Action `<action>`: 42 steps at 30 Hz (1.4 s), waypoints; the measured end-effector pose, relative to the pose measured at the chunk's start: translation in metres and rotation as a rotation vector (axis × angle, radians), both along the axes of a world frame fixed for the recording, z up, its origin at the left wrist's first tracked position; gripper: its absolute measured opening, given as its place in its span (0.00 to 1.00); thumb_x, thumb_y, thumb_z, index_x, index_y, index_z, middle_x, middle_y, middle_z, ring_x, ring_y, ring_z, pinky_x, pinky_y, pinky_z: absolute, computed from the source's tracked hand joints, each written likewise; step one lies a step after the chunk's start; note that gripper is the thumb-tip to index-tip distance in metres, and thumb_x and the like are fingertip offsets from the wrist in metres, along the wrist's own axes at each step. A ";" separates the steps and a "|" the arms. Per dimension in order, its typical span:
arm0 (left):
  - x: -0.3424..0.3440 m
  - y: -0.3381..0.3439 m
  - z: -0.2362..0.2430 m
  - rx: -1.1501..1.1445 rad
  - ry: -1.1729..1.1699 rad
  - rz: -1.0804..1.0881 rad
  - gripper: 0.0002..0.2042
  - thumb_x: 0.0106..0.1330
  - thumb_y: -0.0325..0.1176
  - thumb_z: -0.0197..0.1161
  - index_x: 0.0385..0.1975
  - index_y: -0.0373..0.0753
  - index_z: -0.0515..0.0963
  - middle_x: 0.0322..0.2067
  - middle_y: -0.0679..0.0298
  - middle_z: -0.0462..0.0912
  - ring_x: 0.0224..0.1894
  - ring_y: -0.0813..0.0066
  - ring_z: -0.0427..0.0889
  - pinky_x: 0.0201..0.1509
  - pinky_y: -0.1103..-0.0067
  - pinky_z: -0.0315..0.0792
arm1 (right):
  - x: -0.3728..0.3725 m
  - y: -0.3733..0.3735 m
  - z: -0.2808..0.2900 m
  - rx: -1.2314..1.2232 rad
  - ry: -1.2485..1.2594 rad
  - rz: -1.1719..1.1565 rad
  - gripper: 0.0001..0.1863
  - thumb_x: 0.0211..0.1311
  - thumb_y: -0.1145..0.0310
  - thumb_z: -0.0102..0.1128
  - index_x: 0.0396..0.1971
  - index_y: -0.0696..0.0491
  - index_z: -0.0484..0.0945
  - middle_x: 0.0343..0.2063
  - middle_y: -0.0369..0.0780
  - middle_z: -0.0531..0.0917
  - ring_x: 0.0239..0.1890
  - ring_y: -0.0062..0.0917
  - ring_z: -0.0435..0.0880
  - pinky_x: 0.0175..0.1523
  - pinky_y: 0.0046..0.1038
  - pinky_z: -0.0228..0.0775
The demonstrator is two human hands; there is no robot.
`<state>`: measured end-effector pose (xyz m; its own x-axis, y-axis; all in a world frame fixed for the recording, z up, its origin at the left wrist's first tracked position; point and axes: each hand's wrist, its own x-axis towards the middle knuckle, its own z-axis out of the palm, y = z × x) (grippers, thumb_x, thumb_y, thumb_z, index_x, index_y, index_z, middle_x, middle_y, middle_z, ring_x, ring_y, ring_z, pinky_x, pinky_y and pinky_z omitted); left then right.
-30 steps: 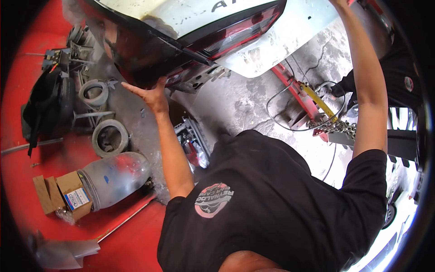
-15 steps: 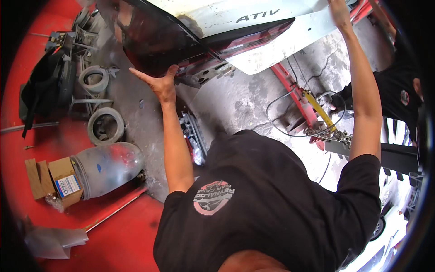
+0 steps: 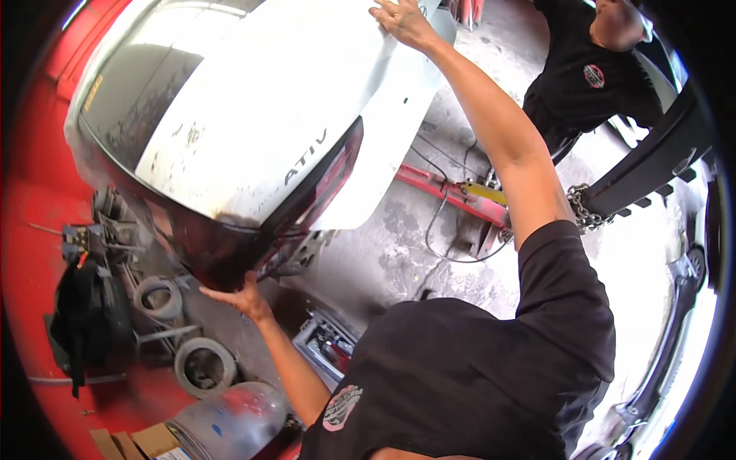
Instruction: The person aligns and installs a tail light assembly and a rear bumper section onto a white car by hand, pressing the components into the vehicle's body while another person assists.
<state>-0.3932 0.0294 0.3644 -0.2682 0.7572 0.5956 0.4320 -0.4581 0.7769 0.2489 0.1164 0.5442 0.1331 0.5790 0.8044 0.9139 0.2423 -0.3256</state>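
Observation:
In front of me is the white trunk lid (image 3: 253,123) of a car, with scuffed paint along its lower edge. A dark red tail light (image 3: 333,180) runs across the rear, and a glossy dark panel (image 3: 211,249) forms the lower corner. My left hand (image 3: 244,297) presses against the underside of that corner, thumb and fingers spread. Out at full reach, my right hand (image 3: 405,24) lies on the lid's far right edge with its fingers stretched out. Below the tail light, bare metal with holes (image 3: 310,249) is exposed.
An open toolbox (image 3: 326,345) sits on the floor near my left forearm. Grey rings (image 3: 205,366), a clear plastic drum (image 3: 230,422) and cardboard (image 3: 157,441) lie at left. To the right are a red-and-yellow jack arm (image 3: 452,192), chain (image 3: 586,207), black beam (image 3: 644,172) and another person (image 3: 583,69).
My view has swung so more of the trunk lid and rear window shows. Both hands stay at the car's rear. The other person is more fully in view at right.

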 end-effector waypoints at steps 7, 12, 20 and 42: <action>-0.003 0.006 -0.024 -0.012 0.039 -0.049 0.65 0.51 0.52 0.82 0.79 0.34 0.38 0.77 0.45 0.45 0.78 0.54 0.50 0.79 0.61 0.51 | 0.111 0.053 -0.011 -0.311 -0.369 -0.383 0.14 0.65 0.62 0.53 0.39 0.56 0.82 0.51 0.47 0.83 0.60 0.50 0.75 0.63 0.56 0.67; -0.031 -0.005 -0.036 -0.042 0.093 0.061 0.58 0.58 0.45 0.79 0.78 0.34 0.40 0.75 0.46 0.50 0.75 0.55 0.57 0.78 0.62 0.52 | 0.079 0.058 -0.010 0.094 -0.206 -0.404 0.12 0.63 0.64 0.54 0.36 0.55 0.83 0.57 0.46 0.80 0.69 0.58 0.63 0.61 0.74 0.62; -0.016 0.003 -0.003 -0.063 0.102 -0.014 0.52 0.64 0.38 0.73 0.79 0.36 0.39 0.75 0.47 0.47 0.73 0.56 0.60 0.74 0.62 0.59 | 0.068 0.051 -0.049 0.006 -0.109 -0.382 0.10 0.64 0.66 0.53 0.34 0.57 0.79 0.63 0.49 0.76 0.72 0.58 0.58 0.69 0.70 0.55; -0.013 -0.010 0.001 -0.136 -0.001 -0.105 0.49 0.65 0.31 0.70 0.78 0.40 0.40 0.72 0.54 0.59 0.71 0.60 0.64 0.76 0.62 0.58 | 0.242 0.133 -0.040 -0.096 -0.479 -0.253 0.06 0.60 0.72 0.54 0.29 0.55 0.80 0.41 0.43 0.83 0.56 0.36 0.81 0.73 0.53 0.54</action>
<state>-0.4063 0.0198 0.3656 -0.1844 0.8544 0.4859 0.3864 -0.3915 0.8351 0.4914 0.2495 0.5038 -0.0907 0.6501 0.7544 0.9913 -0.0140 0.1312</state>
